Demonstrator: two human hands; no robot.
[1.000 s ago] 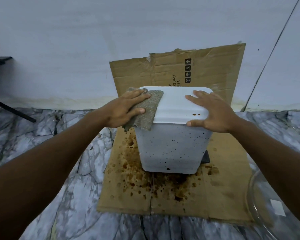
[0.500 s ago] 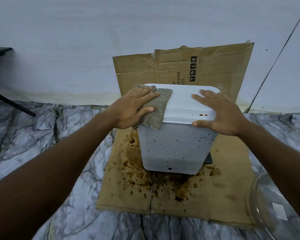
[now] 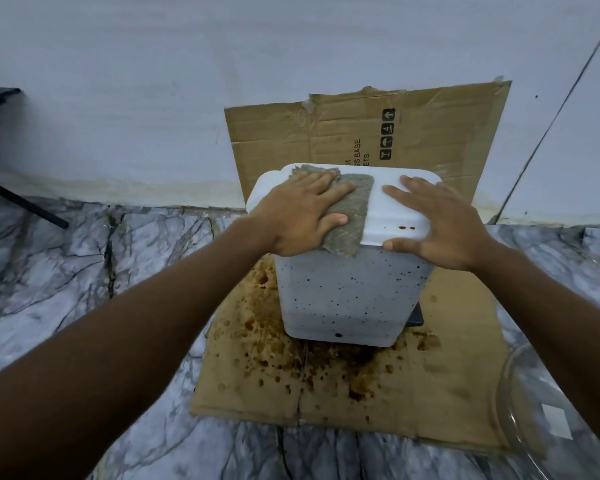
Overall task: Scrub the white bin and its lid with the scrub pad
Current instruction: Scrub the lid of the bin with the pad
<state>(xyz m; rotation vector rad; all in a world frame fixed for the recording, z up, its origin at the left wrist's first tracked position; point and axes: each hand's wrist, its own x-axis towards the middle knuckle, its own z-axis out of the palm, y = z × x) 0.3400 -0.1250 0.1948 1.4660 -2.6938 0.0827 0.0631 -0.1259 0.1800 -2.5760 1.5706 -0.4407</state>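
A white bin (image 3: 347, 299) speckled with dark spots stands upright on stained cardboard. Its white lid (image 3: 385, 216) is closed on top and carries two small brown drops near the front edge. A grey-green scrub pad (image 3: 355, 216) lies across the left half of the lid and hangs over its front edge. My left hand (image 3: 298, 216) presses flat on the pad with straight fingers. My right hand (image 3: 440, 226) rests flat on the lid's right side, thumb against the front rim.
The flat cardboard (image 3: 430, 393) under the bin is splashed with brown stains; another sheet (image 3: 413, 133) leans on the white wall behind. A clear glass bowl (image 3: 548, 420) sits at the lower right on the marble floor (image 3: 84, 271). A black stand leg (image 3: 21, 202) is at far left.
My left hand slid the pad rightward from the lid's left edge onto its top. The right hand stayed on the lid.
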